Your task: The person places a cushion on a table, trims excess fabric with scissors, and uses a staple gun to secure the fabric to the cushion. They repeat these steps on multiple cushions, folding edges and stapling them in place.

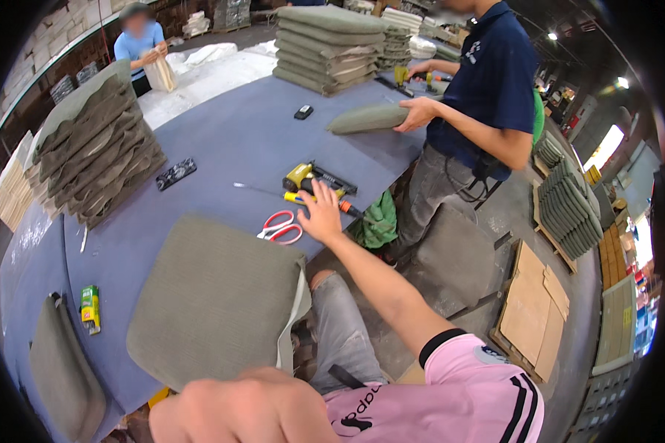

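My right hand (320, 215) reaches out over the table, fingers spread, beside a yellow-and-black staple gun (312, 177). Under or near its fingers lies a screwdriver (294, 197) with a yellow handle and long thin shaft; whether they touch is unclear. Red-and-white scissors (279, 228) rest just left of that hand. Close to the camera at the bottom, my left hand (240, 406) is curled closed, and anything inside it is hidden. Between me and the tools lies a grey-green upholstered seat cushion (218, 295), with loose fabric along its right edge.
A phone (176, 173), a small black device (303, 111) and a green-and-yellow package (90, 308) lie on the blue table (222, 140). Fabric stacks (100, 148) stand left. Another cushion (65, 369) leans lower left. At right, a co-worker (480, 88) holds a cushion (369, 118) and staple gun.
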### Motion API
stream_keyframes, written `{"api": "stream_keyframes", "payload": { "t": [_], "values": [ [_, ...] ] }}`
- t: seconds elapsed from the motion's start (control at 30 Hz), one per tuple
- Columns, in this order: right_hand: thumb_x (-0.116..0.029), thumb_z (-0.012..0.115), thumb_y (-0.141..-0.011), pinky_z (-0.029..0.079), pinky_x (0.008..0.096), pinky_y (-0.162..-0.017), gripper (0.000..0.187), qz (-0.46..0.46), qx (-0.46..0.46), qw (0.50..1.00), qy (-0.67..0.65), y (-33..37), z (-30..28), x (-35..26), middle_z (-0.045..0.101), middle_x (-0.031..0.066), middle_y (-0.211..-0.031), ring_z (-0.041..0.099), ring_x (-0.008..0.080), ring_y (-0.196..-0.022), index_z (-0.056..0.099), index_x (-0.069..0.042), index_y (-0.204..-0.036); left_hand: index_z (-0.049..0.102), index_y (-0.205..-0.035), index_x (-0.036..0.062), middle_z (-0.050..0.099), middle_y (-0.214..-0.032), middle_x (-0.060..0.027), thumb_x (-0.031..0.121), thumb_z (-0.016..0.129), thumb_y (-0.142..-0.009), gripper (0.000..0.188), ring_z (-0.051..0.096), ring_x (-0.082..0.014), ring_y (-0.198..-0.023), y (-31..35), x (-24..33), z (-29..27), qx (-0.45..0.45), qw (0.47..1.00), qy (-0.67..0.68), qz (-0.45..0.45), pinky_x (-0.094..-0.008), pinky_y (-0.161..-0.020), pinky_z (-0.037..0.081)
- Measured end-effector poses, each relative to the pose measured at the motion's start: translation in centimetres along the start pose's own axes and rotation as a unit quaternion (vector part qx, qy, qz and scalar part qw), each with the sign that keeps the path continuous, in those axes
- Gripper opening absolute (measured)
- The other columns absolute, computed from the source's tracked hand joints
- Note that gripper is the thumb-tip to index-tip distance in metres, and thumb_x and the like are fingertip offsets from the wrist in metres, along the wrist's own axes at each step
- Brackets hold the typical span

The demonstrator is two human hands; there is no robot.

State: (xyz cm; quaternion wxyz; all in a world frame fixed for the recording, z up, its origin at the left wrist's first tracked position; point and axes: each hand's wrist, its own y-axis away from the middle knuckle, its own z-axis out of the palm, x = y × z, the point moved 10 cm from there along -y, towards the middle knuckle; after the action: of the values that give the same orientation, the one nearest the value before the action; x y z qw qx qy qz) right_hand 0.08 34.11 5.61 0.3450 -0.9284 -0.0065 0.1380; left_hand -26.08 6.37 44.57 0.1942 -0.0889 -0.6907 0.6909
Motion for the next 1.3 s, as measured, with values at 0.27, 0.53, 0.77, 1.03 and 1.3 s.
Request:
{"api": "stream_keyframes", "payload": {
  "t": [0.27, 0.53, 0.77, 1.03, 1.3],
  "values": [
    [-0.032, 0.071, -0.092, 0.028, 0.0577, -0.128, 0.055, 0.010, 0.000, 1.000, 0.005, 0.5, -0.3, 1.7, 0.045, 0.0256, -0.165, 0.038, 0.0432, -0.155, 0.067, -0.014, -0.143, 0.050, -0.054, 0.0119, 0.053, -0.059, -0.0024, 0.020, 0.050, -0.113, 0.060, 0.053, -0.0141, -0.049, 1.1, 0.9, 0.0, 0.186, 0.967, -0.165, 0.064, -0.0346, -0.076, 0.063],
    [-0.033, 0.072, -0.090, 0.027, 0.0577, -0.129, 0.055, 0.016, -0.018, 1.000, -0.003, 1.2, -0.3, 0.6, 0.044, 0.0247, -0.165, 0.038, 0.0428, -0.155, 0.067, -0.014, -0.142, 0.052, -0.053, 0.0101, 0.054, -0.057, -0.0033, 0.016, 0.054, -0.110, 0.057, 0.056, -0.0158, -0.049, 0.3, -0.3, -1.1, 0.076, 0.994, -0.060, -0.043, -0.0341, -0.071, 0.063],
    [-0.030, 0.070, -0.092, 0.028, 0.0569, -0.128, 0.054, 0.010, -0.001, 1.000, 0.002, 1.0, -0.5, 1.0, 0.048, 0.0271, -0.161, 0.040, 0.0449, -0.153, 0.067, -0.012, -0.142, 0.055, -0.057, 0.0120, 0.056, -0.060, -0.0038, 0.024, 0.054, -0.113, 0.057, 0.051, -0.0161, -0.049, 2.6, -0.4, -1.1, 0.237, 0.959, -0.150, 0.039, -0.0398, -0.075, 0.064],
    [-0.031, 0.072, -0.091, 0.026, 0.0568, -0.129, 0.055, 0.006, -0.006, 1.000, 0.012, 0.6, -0.3, 1.5, 0.043, 0.0260, -0.167, 0.037, 0.0435, -0.156, 0.068, -0.013, -0.143, 0.048, -0.057, 0.0140, 0.054, -0.061, -0.0019, 0.029, 0.050, -0.115, 0.060, 0.053, -0.0171, -0.052, 0.7, -1.3, -2.0, 0.086, 0.995, -0.043, -0.019, -0.0378, -0.078, 0.063],
    [-0.028, 0.072, -0.091, 0.028, 0.0568, -0.129, 0.052, 0.022, -0.015, 1.000, -0.009, 0.7, -0.4, 1.3, 0.045, 0.0243, -0.163, 0.038, 0.0426, -0.155, 0.068, -0.013, -0.141, 0.051, -0.054, 0.0128, 0.052, -0.056, 0.0002, 0.015, 0.056, -0.109, 0.056, 0.054, -0.0139, -0.047, 0.0, -1.6, -2.4, 0.210, 0.960, -0.117, 0.144, -0.0292, -0.058, 0.053]
  ]
}}
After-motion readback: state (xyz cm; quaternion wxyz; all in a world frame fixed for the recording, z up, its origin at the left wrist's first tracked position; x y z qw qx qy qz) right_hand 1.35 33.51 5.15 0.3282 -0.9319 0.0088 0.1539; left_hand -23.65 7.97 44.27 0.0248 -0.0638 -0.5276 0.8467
